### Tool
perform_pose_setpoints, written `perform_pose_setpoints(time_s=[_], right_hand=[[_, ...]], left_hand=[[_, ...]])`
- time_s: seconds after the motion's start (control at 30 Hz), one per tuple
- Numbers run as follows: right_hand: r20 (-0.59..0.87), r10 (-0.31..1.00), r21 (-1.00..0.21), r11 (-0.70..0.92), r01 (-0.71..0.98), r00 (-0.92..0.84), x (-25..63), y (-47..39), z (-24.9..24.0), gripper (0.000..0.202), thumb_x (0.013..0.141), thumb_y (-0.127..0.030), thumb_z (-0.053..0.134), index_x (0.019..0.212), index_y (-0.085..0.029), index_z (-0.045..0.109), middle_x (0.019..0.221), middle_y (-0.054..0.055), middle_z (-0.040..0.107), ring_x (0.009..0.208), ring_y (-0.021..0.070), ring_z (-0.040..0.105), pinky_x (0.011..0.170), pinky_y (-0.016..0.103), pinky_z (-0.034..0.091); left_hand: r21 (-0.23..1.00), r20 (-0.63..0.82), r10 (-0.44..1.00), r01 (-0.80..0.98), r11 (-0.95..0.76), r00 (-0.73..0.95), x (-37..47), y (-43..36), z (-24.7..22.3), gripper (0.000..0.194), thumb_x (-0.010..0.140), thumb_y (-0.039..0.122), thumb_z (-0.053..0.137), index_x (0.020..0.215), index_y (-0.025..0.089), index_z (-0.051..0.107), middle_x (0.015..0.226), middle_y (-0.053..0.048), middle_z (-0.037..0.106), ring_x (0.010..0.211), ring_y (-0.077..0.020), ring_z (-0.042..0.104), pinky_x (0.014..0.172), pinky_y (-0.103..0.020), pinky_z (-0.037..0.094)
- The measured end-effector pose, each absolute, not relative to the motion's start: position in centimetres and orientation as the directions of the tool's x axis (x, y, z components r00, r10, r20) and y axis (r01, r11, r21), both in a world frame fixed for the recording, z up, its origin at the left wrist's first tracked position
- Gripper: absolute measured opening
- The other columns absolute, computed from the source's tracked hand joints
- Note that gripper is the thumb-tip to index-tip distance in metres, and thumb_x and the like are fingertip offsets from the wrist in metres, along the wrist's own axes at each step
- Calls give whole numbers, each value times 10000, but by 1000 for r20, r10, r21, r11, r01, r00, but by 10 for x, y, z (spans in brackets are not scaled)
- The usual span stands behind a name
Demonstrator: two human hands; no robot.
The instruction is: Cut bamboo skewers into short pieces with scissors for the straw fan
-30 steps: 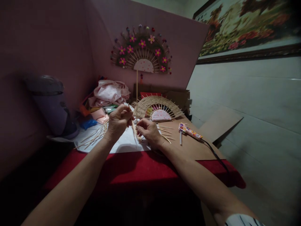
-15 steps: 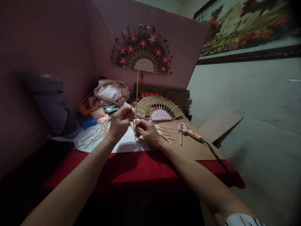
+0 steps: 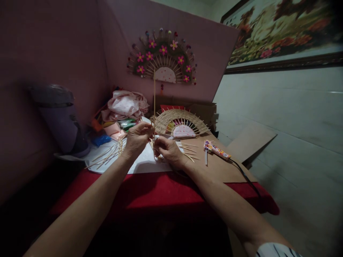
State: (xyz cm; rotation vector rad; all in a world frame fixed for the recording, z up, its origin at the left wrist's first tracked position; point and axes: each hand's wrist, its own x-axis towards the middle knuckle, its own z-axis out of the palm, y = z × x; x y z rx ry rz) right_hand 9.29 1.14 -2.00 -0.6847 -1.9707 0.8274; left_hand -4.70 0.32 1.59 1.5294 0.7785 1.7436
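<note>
A thin wooden stick (image 3: 154, 96) stands upright between my two hands, its top reaching in front of the decorated fan on the wall. My left hand (image 3: 138, 139) is pinched at the stick's left side, above the white sheet (image 3: 142, 165). Lower down, my right hand (image 3: 167, 150) has its fingers closed on the stick's lower part; its bottom end is near the sheet. Several loose sticks (image 3: 108, 155) lie on the sheet to the left, and more pointed sticks (image 3: 190, 151) lie right of my right hand.
Behind my hands stands a woven fan (image 3: 166, 119). A flowered glue gun (image 3: 218, 151) with a black cord lies on brown cardboard (image 3: 214, 171) at right. Pink cloth (image 3: 125, 103) and colored packets (image 3: 100, 140) are piled back left, beside a purple container (image 3: 60, 125).
The upright stick has shifted slightly left at its top and now stands nearly vertical. My left fingers have moved against it. My right hand has barely moved.
</note>
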Motion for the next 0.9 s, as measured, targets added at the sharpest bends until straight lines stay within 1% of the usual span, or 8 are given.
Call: perform_pose_setpoints(time_s=[0.1, 0.2, 0.43, 0.6, 0.77, 0.9], right_hand=[[503, 725, -746, 639, 186, -471, 94, 12, -20, 47, 789, -171, 473, 745, -187, 481, 585, -45, 534, 525, 79, 538, 547, 193, 431], [500, 723, -748, 638, 183, -476, 95, 14, -22, 37, 787, -177, 480, 751, -186, 487, 597, -43, 543, 543, 83, 545, 558, 196, 433], [478, 740, -809, 581, 91, -473, 93, 17, -26, 71, 809, -212, 482, 742, -191, 471, 578, -51, 523, 506, 78, 531, 534, 200, 448], [459, 747, -843, 537, 29, -480, 91, 19, -29, 73, 793, -222, 524, 743, -186, 485, 549, -51, 534, 483, 82, 531, 514, 203, 442], [436, 776, -848, 524, 82, -456, 87, 15, -25, 121, 774, -242, 553, 687, -175, 502, 479, -57, 510, 422, 82, 505, 468, 200, 416], [429, 781, -840, 530, 117, -455, 85, 9, -19, 120, 771, -222, 549, 675, -175, 496, 463, -63, 500, 406, 79, 498, 461, 199, 419]], left_hand=[[806, 573, 814, -116, -580, -93, -46, 2, 17, 143, 656, 263, 676, 683, 158, 583, 562, 9, 621, 474, -97, 554, 477, -215, 436], [805, 572, 814, -118, -581, -103, -45, 1, 18, 157, 639, 267, 692, 671, 157, 584, 553, 12, 618, 466, -96, 553, 472, -214, 432], [815, 564, 820, -93, -572, -101, -44, 3, 17, 152, 605, 259, 717, 650, 147, 625, 565, 8, 621, 489, -92, 551, 476, -209, 437], [842, 525, 849, -108, -529, -65, -45, 3, 16, 175, 563, 256, 744, 660, 130, 670, 573, -8, 639, 475, -88, 533, 461, -210, 424], [849, 510, 859, -131, -512, -47, -46, 2, 18, 183, 569, 263, 743, 649, 122, 657, 552, -13, 634, 458, -91, 531, 459, -214, 421], [842, 529, 847, -93, -532, -51, -46, 1, 20, 193, 624, 293, 718, 684, 121, 655, 569, -20, 642, 484, -93, 545, 463, -200, 424]])
